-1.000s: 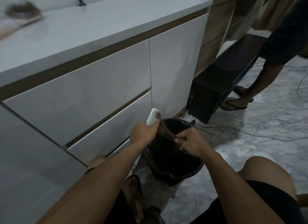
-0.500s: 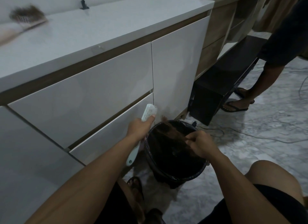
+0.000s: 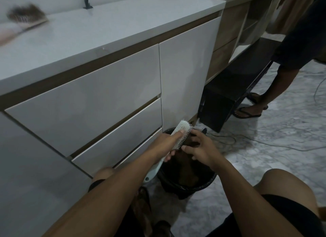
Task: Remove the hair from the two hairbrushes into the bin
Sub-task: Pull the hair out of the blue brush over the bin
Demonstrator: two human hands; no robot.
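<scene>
My left hand [image 3: 165, 145] grips a pale green hairbrush [image 3: 182, 131] by its neck, index finger along the back, bristles facing right, over the black bin [image 3: 204, 183]. My right hand [image 3: 202, 148] is against the bristles with fingers spread, thumb near the lower pins; I cannot tell whether it pinches any hair. Brown hair [image 3: 187, 175] lies inside the bin. A second hairbrush [image 3: 26, 14], thick with brown hair, rests on the white countertop [image 3: 105, 28] at far left, blurred.
White drawer fronts [image 3: 91, 99] rise just left of the bin. A dark bench [image 3: 234, 85] stands to the right, with another person's legs and sandals [image 3: 247, 112] beyond it. Cables [image 3: 264, 143] trail over the marble floor. My knee [image 3: 285, 187] is at lower right.
The hair clump that my right hand was pulling from the brush has dropped into the bin. My right hand has returned to the bristles, and the brush now tilts over the bin.
</scene>
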